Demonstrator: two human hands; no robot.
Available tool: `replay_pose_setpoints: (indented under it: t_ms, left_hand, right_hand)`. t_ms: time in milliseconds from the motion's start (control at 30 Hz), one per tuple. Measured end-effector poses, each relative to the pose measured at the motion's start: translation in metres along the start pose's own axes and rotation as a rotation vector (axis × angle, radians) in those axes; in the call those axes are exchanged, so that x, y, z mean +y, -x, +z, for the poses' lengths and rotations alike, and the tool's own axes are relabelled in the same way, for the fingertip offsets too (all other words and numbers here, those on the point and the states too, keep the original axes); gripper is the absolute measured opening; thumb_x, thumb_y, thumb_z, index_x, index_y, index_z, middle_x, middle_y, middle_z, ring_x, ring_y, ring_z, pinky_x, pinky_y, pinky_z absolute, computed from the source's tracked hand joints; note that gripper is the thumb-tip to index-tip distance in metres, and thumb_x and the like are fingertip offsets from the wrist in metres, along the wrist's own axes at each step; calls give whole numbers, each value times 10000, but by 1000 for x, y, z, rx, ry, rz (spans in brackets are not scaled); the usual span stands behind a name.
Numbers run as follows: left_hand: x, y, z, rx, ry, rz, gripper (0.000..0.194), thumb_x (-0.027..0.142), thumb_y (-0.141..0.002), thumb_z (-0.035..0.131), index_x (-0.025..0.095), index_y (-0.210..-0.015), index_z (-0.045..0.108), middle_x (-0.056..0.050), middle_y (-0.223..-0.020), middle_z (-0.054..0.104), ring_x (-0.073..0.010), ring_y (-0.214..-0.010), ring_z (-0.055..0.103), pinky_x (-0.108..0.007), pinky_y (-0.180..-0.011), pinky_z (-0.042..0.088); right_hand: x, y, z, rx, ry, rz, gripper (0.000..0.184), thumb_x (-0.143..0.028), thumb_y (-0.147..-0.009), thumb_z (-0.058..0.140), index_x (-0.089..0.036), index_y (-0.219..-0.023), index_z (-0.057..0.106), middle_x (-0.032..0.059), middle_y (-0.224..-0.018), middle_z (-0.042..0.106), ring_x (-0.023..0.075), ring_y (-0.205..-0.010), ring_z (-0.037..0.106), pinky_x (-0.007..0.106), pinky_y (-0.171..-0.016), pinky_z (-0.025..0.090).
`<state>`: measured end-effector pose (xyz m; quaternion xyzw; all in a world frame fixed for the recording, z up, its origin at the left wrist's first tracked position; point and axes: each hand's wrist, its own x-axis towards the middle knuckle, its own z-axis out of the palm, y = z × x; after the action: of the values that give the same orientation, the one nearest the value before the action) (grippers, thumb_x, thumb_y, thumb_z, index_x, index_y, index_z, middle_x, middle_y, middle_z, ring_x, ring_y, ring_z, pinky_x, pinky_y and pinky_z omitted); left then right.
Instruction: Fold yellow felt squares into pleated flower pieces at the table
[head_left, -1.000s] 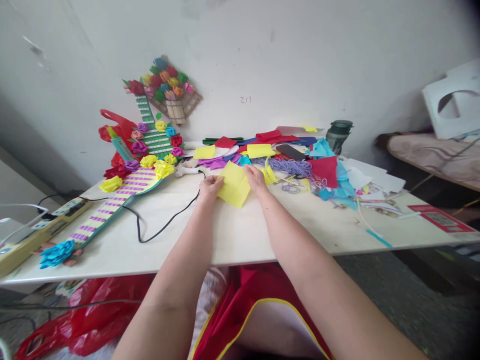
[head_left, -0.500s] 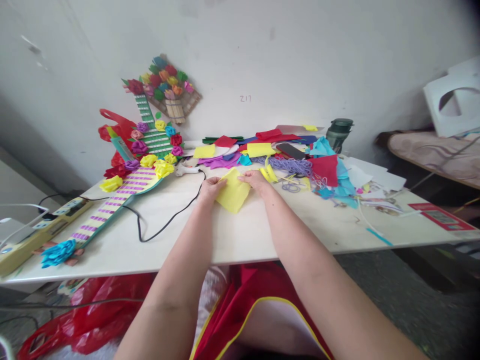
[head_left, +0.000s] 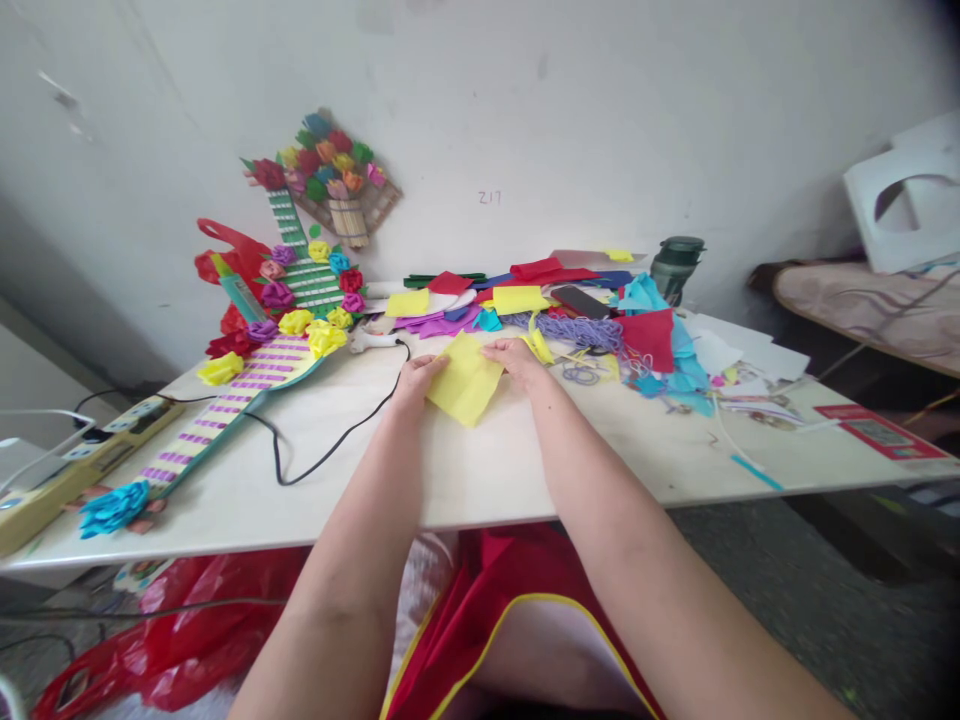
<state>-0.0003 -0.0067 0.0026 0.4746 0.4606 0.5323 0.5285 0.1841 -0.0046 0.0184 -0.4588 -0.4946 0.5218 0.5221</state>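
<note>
Between my two hands, a square of yellow crepe paper is held up over the white table, one corner pointing down. My left hand pinches its left edge. On the upper right edge, my right hand grips it with fingers closed. Just beyond my right hand lie a curled yellow strip and a bundle of purple string. A white glue gun with a black cord lies past my left hand.
Paper-flower boards lean at the left, near a power strip. Coloured paper sheets, a phone and a dark green bottle are along the back. Blue crepe paper and scraps lie right.
The yellow paper has been drawn a little flatter and wider, with its upper edge slightly raised. Both hands keep their hold on it.
</note>
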Motion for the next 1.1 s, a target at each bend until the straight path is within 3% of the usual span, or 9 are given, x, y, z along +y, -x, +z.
replay_pose_setpoints:
  t_ms: [200, 433, 767, 1100]
  left_hand:
    - [1, 2, -2, -35, -1, -25, 237, 390, -655, 699, 162, -638, 638, -85, -699, 693, -188, -620, 645, -289, -581, 492]
    - [0, -1, -2, -51, -34, -36, 257, 390, -599, 750, 153, -624, 653, -76, -667, 689, -190, -614, 639, -283, -567, 485]
    - [4, 5, -5, -198, -55, -54, 393, 442, -543, 798, 132, -763, 697, -90, -752, 719, -213, -687, 665, -296, -644, 502]
    - [4, 6, -5, -235, -76, -50, 336, 405, -529, 821, 144, -685, 678, -41, -642, 692, -164, -562, 632, -260, -549, 478]
  right_hand:
    - [-2, 2, -6, -79, 40, 5, 135, -214, -633, 742, -144, -604, 632, -12, -537, 641, 98, -495, 564, 201, -515, 442]
    - [-1, 3, -7, -170, -72, -9, 223, -359, -688, 727, -143, -696, 671, 42, -672, 705, 159, -598, 646, 283, -623, 509]
    - [2, 0, -8, -147, 65, 41, 166, -230, -597, 787, -147, -616, 644, -11, -553, 649, 117, -515, 593, 224, -545, 478]
    - [-2, 4, -6, -223, 28, 95, 122, -181, -606, 778, -154, -663, 673, 1, -604, 679, 141, -549, 625, 249, -568, 506]
